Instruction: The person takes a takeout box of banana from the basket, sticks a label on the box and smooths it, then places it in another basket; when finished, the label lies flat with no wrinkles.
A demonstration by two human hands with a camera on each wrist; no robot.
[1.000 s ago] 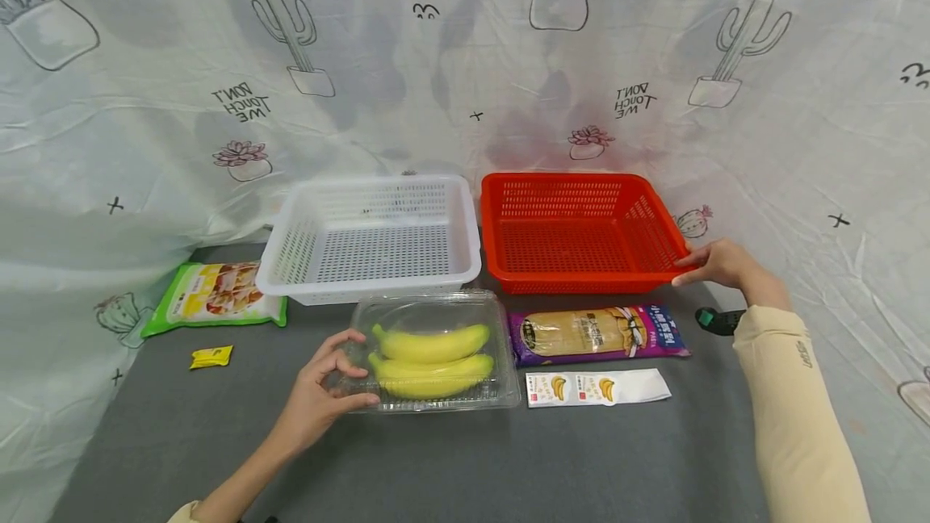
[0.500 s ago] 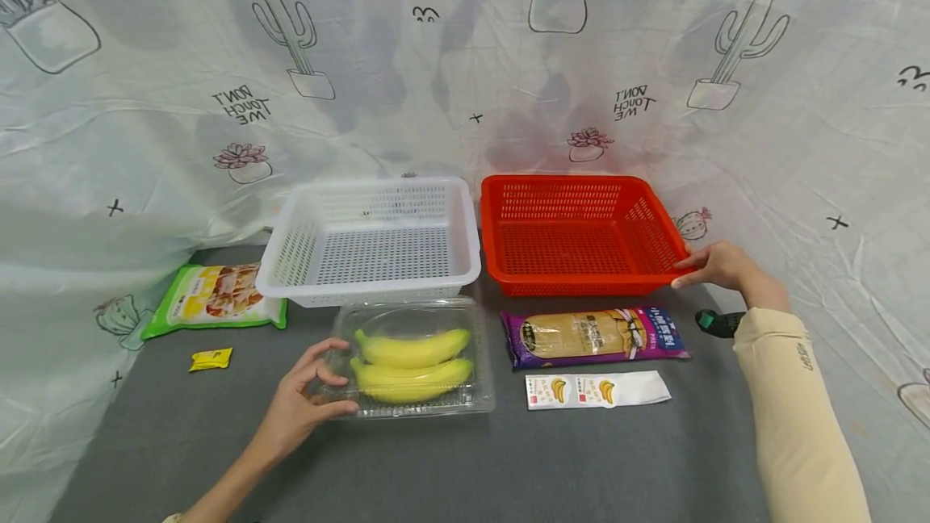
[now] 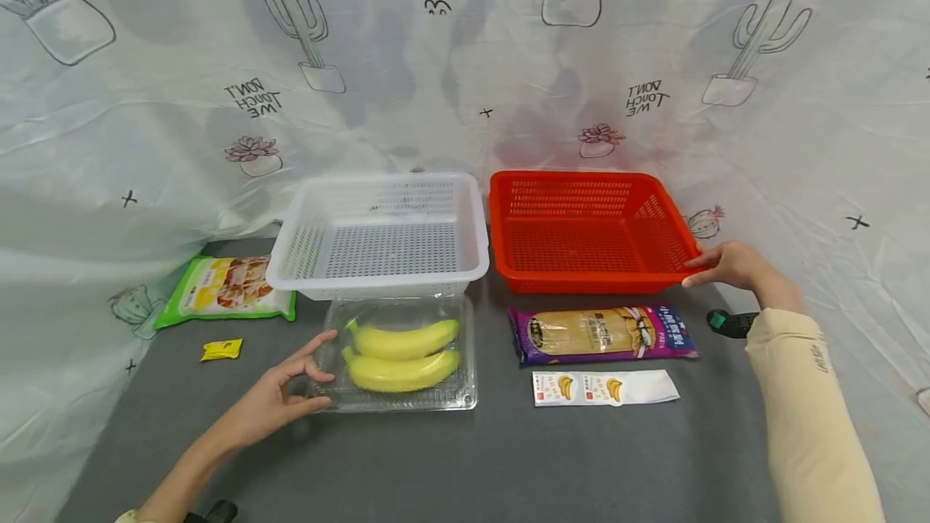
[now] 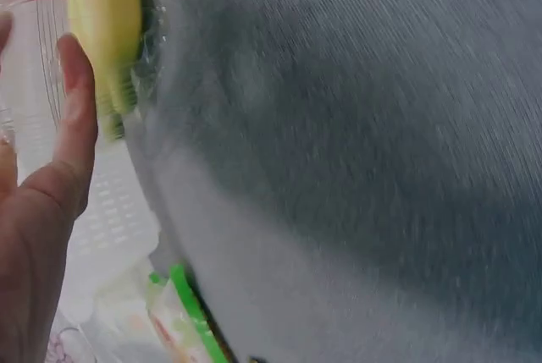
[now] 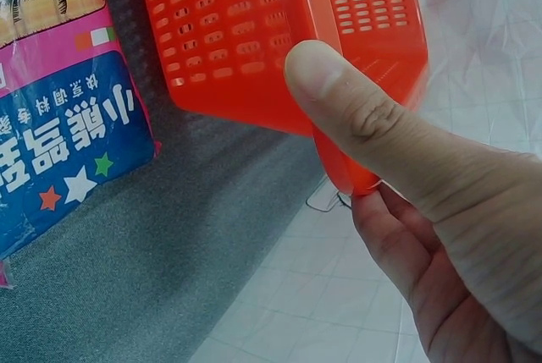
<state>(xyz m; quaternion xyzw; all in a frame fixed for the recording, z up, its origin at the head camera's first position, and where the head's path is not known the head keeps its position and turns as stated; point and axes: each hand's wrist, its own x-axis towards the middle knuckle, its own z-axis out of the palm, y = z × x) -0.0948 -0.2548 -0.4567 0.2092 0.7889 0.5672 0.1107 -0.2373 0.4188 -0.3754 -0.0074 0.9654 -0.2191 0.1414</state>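
Note:
A clear plastic clamshell box [image 3: 465, 382] holding two bananas [image 3: 403, 339] lies on the dark table in front of the white basket. My left hand [image 3: 272, 403] is at the box's left side, thumb and fingers spread apart, fingertips overlapping its edge. In the left wrist view, the thumb [image 4: 78, 113] shows close beside the box and a banana. My right hand [image 3: 737, 266] pinches the near right corner of the red plastic basket [image 3: 592, 282]. The right wrist view shows the thumb [image 5: 339, 92] over that rim with fingers beneath.
Behind the box stands a white basket [image 3: 381, 285]. Right of it lie a purple pasta packet [image 3: 599, 335] and a strip of banana stickers [image 3: 643, 387]. At the left are a green food bag [image 3: 236, 289] and a small yellow packet [image 3: 221, 349]. A patterned cloth [image 3: 436, 87] hangs behind.
The clamshell box with the bananas has moved left, away from the pasta packet, along with my left hand. My left fingers now overlap less of the box. The right hand keeps its hold.

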